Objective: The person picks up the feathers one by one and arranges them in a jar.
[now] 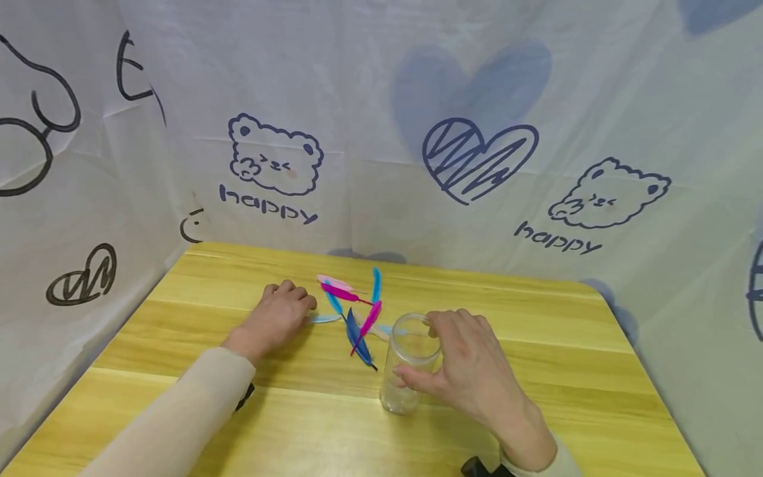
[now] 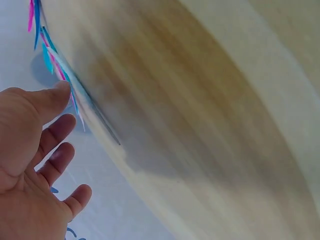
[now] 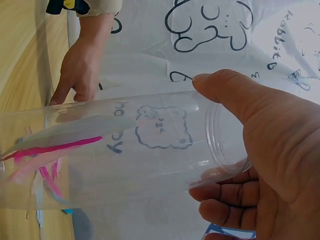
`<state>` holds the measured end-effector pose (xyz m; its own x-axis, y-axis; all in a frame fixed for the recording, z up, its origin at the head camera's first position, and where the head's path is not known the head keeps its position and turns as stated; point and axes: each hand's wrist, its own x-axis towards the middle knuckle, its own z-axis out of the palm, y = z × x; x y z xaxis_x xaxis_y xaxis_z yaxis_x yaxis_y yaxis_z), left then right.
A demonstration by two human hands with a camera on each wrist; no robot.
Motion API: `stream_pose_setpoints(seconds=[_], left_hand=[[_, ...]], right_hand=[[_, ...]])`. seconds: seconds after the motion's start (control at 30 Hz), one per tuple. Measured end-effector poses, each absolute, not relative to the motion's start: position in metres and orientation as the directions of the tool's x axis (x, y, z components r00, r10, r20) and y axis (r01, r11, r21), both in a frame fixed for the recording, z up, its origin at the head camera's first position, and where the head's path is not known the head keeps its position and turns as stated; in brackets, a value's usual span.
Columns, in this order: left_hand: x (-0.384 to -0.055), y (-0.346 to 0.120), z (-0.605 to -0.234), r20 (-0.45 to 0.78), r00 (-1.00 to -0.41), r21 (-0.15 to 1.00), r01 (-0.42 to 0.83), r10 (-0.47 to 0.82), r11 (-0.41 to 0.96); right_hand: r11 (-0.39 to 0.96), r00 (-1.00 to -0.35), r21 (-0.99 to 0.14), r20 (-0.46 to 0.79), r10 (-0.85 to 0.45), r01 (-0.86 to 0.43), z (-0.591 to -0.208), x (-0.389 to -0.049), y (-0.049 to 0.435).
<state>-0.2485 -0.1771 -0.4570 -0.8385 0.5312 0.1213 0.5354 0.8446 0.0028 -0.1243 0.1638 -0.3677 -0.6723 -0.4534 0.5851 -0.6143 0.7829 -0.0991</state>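
Observation:
My right hand (image 1: 477,361) grips a clear jar (image 1: 401,391) near its open rim, thumb on one side and fingers on the other. The jar stands upright on the table. In the right wrist view, feathers show through its clear wall. Left of the jar lies a loose pile of feathers, among them a dark blue feather (image 1: 357,338), a magenta feather (image 1: 340,292), a pale pink feather (image 1: 334,283) and a bright blue feather (image 1: 377,286). Beside the pile, my left hand (image 1: 279,315) hovers with loosely bent fingers near a light blue feather (image 2: 80,90); no grip on it shows.
The wooden table (image 1: 536,338) carries the jar and feathers. White cloth (image 1: 369,86) printed with bears and hearts hangs behind the table's far edge and along its sides.

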Motion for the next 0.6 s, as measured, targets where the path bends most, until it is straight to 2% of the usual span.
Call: stream_pose_setpoints(seconds=[0.6], left_hand=[[-0.2509, -0.1690, -0.4514, -0.002, -0.847, -0.038, 0.532, 0.532, 0.846]], right_hand=[[0.798, -0.696, -0.109, 0.568, -0.439, -0.592, -0.3685, -0.1234, 0.1621]])
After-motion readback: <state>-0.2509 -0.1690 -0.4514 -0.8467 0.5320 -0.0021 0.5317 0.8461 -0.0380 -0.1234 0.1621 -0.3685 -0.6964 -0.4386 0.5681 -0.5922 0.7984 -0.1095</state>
